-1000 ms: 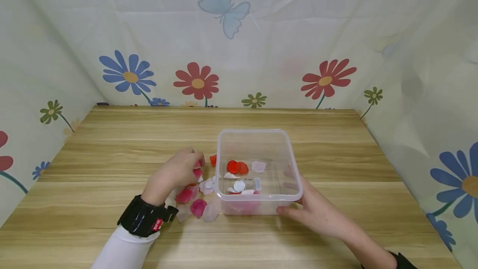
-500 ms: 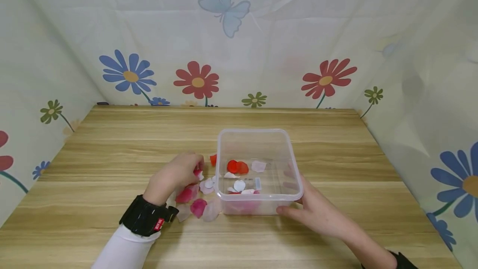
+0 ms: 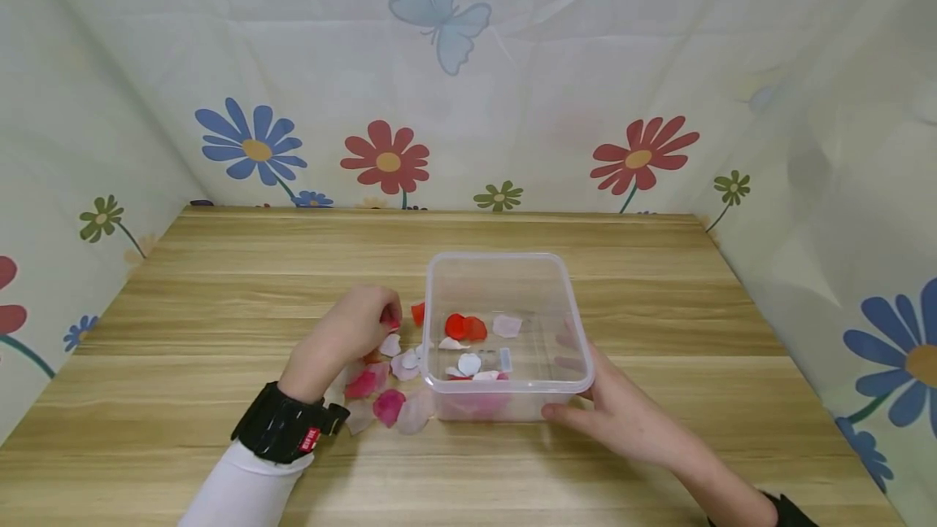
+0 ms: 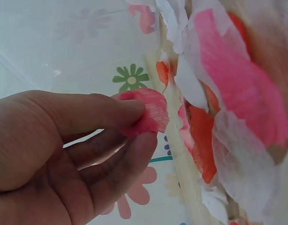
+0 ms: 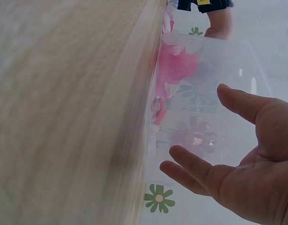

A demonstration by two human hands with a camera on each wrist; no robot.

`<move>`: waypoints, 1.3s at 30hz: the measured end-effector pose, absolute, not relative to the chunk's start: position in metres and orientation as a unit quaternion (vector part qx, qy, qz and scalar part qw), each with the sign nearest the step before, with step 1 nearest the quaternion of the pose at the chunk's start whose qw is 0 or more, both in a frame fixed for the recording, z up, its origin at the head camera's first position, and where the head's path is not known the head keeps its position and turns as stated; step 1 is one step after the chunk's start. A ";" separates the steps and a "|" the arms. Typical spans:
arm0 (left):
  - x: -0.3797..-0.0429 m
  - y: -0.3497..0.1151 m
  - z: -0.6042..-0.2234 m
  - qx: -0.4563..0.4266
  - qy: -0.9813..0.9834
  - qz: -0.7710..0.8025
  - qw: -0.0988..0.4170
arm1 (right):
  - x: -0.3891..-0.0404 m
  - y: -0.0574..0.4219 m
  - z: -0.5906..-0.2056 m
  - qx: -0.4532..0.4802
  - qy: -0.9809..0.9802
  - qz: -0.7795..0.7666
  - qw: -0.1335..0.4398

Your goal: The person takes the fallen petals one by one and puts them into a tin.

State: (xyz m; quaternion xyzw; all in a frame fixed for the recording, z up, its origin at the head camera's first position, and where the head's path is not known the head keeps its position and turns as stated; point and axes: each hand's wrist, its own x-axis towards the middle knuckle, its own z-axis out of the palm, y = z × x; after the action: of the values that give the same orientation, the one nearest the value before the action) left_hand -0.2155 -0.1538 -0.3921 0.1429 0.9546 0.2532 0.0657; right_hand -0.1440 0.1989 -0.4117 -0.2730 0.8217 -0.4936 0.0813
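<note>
My left hand point(image 3: 340, 333) pinches a pink petal point(image 4: 156, 108) between thumb and fingertips, slightly above the table, left of a clear plastic box point(image 3: 505, 387). Beneath and in front of that hand lie loose petals, among them a white petal point(image 3: 390, 345), a deep pink petal point(image 3: 389, 406) and a pale petal point(image 3: 415, 415). Inside the box are several more, including a red petal point(image 3: 455, 325) and a lilac petal point(image 3: 507, 326). With fingers spread and fairly straight, my right hand point(image 3: 622, 413) rests against the box's right side and near corner.
The wooden table point(image 3: 293, 259) carries the box near its middle. A red petal point(image 3: 418, 314) lies close to the box's left wall. Floral cloth point(image 3: 505, 104) hangs behind the table and along both sides.
My left hand has taken the pink petal up from the pile and drawn it slightly away, uncovering a white petal. The right hand and the box have stayed still.
</note>
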 end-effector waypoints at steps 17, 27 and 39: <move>-0.208 -0.154 -0.372 0.146 0.942 0.297 -0.048 | -0.144 0.199 -0.413 -0.279 0.813 -0.505 0.085; -0.194 -0.146 -0.352 0.170 0.918 0.316 -0.168 | -0.144 0.199 -0.413 -0.278 0.815 -0.502 0.084; -0.174 -0.126 -0.338 0.259 0.875 0.338 -0.230 | -0.144 0.199 -0.413 -0.267 0.820 -0.498 0.092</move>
State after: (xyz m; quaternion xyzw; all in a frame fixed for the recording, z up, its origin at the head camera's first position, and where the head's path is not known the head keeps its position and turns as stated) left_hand -0.1744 -0.1263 -0.3384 0.2590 0.8750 0.3381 -0.2300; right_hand -0.1437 0.1992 -0.4125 -0.2667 0.8202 -0.4978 0.0916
